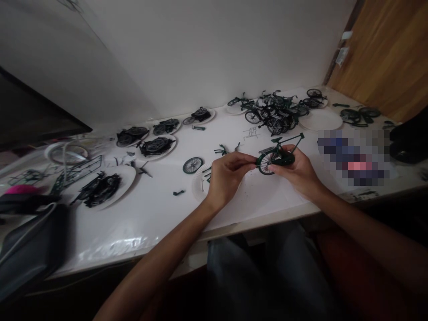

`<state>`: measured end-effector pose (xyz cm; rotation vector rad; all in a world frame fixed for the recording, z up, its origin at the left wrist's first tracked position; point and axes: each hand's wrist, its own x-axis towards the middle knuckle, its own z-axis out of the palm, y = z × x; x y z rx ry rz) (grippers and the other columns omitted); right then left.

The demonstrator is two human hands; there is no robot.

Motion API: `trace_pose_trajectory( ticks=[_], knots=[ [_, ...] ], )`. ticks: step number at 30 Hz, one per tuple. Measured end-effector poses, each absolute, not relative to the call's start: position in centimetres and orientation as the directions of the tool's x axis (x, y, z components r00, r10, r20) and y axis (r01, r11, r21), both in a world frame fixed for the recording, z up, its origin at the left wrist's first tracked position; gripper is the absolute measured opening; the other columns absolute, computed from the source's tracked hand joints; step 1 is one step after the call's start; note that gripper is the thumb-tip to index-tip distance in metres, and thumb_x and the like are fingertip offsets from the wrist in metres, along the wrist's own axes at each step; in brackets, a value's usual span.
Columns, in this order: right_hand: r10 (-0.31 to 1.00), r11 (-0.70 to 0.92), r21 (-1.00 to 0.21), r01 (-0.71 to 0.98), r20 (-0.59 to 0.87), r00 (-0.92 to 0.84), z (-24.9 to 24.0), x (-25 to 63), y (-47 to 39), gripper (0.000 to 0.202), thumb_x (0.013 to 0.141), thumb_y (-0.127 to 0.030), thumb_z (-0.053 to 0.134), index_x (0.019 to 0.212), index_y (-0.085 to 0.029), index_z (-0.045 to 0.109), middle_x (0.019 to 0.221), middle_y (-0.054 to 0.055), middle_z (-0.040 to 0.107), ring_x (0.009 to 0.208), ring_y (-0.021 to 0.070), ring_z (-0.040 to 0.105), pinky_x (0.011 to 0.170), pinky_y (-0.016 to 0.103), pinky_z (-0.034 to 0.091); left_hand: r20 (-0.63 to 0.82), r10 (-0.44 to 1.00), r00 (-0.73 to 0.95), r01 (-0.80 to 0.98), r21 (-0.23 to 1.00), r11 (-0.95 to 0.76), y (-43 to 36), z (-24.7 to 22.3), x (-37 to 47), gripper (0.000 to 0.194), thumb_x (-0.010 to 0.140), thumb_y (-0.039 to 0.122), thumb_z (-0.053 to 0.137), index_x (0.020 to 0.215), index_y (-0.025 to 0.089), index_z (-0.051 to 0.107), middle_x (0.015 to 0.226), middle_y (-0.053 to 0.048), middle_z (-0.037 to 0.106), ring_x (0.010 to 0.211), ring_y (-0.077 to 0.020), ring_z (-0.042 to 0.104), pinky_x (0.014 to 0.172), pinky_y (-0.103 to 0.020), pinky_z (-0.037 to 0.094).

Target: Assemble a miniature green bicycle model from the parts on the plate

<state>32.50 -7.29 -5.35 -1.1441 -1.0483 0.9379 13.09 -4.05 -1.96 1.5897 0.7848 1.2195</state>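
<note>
A small green model bicycle (277,154) with one spoked wheel fitted is held above the table. My right hand (296,171) grips it around the frame and the wheel's right side. At the wheel's left edge, my left hand (229,174) pinches with thumb and fingertips; whatever lies between them is too small to make out. Beneath the left hand is a paper plate (198,189), partly hidden, with small dark parts on it. A loose spoked wheel (193,165) lies left of that plate, and a small dark part (179,192) lies nearer the front.
Assembled model bicycles (276,113) are heaped at the back. Plates of dark parts stand along the back left, and another plate (129,183) is at the left. A bare plate (321,120) sits behind my right hand. A dark bag (36,249) lies front left.
</note>
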Motion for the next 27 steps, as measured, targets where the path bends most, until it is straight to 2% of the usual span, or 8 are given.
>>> trace_pose_trajectory(
  ticks=[12,16,20,24,27],
  knots=[
    [0.936,0.191,-0.981,-0.004,0.181,0.301,-5.2,32.3,-7.3,0.058,0.057,-0.033,0.089,0.102,-0.024,0.053,0.099,0.002,0.066,0.088,0.0196,0.067,0.087,0.039,0.055,0.354,0.890,0.288,-0.044,0.933,-0.357,-4.1,-2.2,13.2,0.009,0.078,0.013,0.078,0.087,0.016,0.076,0.091,-0.004,0.079,0.087,-0.0181,0.076,0.084,-0.030,0.065],
    [0.921,0.211,-0.976,0.047,0.215,0.325,-4.8,32.0,-7.5,0.055,0.059,-0.033,0.088,0.100,-0.024,0.052,0.098,0.002,0.064,0.088,0.0192,0.066,0.086,0.038,0.056,0.355,0.884,0.303,-0.073,0.934,-0.350,-4.2,-2.7,13.5,0.022,0.073,0.018,0.083,0.093,0.015,0.073,0.095,-0.005,0.078,0.090,-0.0192,0.075,0.083,-0.030,0.065],
    [0.935,0.245,-0.969,0.041,0.248,0.253,-4.7,31.9,-7.7,0.052,0.062,-0.032,0.085,0.102,-0.024,0.053,0.100,0.002,0.063,0.090,0.0188,0.066,0.083,0.035,0.056,0.331,0.898,0.292,-0.024,0.941,-0.339,-4.1,-3.2,13.7,0.027,0.072,0.024,0.085,0.094,0.015,0.072,0.092,-0.006,0.078,0.087,-0.0208,0.075,0.080,-0.031,0.065],
    [0.945,0.278,-0.959,0.061,0.284,0.164,-4.7,32.2,-7.8,0.040,0.073,-0.034,0.079,0.106,-0.022,0.059,0.102,0.005,0.067,0.094,0.0198,0.065,0.085,0.035,0.054,0.297,0.915,0.271,0.000,0.951,-0.309,-3.9,-3.1,13.3,0.025,0.073,0.027,0.084,0.093,0.015,0.074,0.090,-0.006,0.079,0.085,-0.0225,0.076,0.078,-0.033,0.065],
    [0.952,0.269,-0.961,0.060,0.275,0.137,-4.5,32.3,-7.7,0.037,0.074,-0.034,0.079,0.105,-0.021,0.063,0.100,0.004,0.071,0.090,0.0196,0.066,0.085,0.036,0.053,0.309,0.914,0.261,-0.001,0.947,-0.320,-3.8,-2.9,13.2,0.025,0.073,0.027,0.084,0.093,0.016,0.073,0.088,-0.006,0.078,0.083,-0.0216,0.076,0.075,-0.031,0.065]
  ],
)
